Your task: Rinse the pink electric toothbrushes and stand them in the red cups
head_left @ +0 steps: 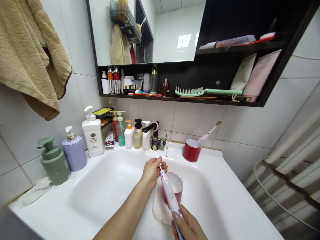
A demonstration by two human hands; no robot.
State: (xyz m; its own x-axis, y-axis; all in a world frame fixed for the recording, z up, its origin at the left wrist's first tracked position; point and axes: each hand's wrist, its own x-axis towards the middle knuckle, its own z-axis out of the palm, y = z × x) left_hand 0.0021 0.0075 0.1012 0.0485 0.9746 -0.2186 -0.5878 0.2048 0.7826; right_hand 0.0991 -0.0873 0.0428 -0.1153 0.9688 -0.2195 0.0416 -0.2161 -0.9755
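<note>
A pale pink electric toothbrush point(168, 190) slants up over the sink, its handle gripped low down by my right hand point(186, 223). Up at its neck, my left hand point(152, 173) pinches the white brush head point(156, 153) between thumb and fingers. A thin piece of neck or shaft shows between the left fingers and the handle's top; whether head and handle are fully joined, I cannot tell. Behind the handle, a red cup point(179, 195) with a whitish inside stands on a white tray point(160, 213) in the sink, partly hidden by the toothbrush.
The white sink point(100, 193) has a black faucet point(154, 133) at its back. On the right rim, another red cup point(192, 153) holds a second toothbrush point(203, 138). Several pump bottles point(93, 135) line the left and back rim. A dark shelf cabinet point(195, 99) hangs above.
</note>
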